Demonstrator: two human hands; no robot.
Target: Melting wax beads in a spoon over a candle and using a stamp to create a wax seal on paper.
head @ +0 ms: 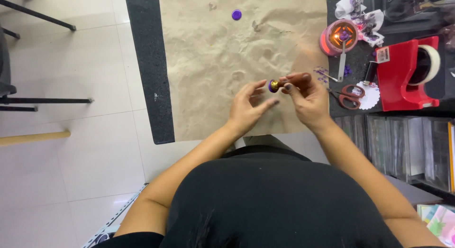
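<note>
1. The right hand (308,102) grips a stamp (284,82) by its dark handle, with thumb and fingers closed around it. The left hand (246,108) is loose, its fingers spread just beside the brass head of the stamp; I cannot tell if the fingertips touch it. A purple seal (270,86) sits on the face of the stamp head, above the middle of the paper.
2. The brown paper (213,63) is crumpled and covers the mat (149,63), which is dark and shows as a strip on the left.
3. The red tape dispenser (405,77) stands at the right, well apart from the hands, with a white roll in it.
4. The warmer (338,37) is round and pink, with a small flame inside; a spoon (342,60) with purple wax rests over it.
5. The scissors (350,96) with red handles lie just beside the right hand, partly on a white doily (372,94).
6. 1 loose purple disc (236,14) lies at the far part of the paper.
</note>
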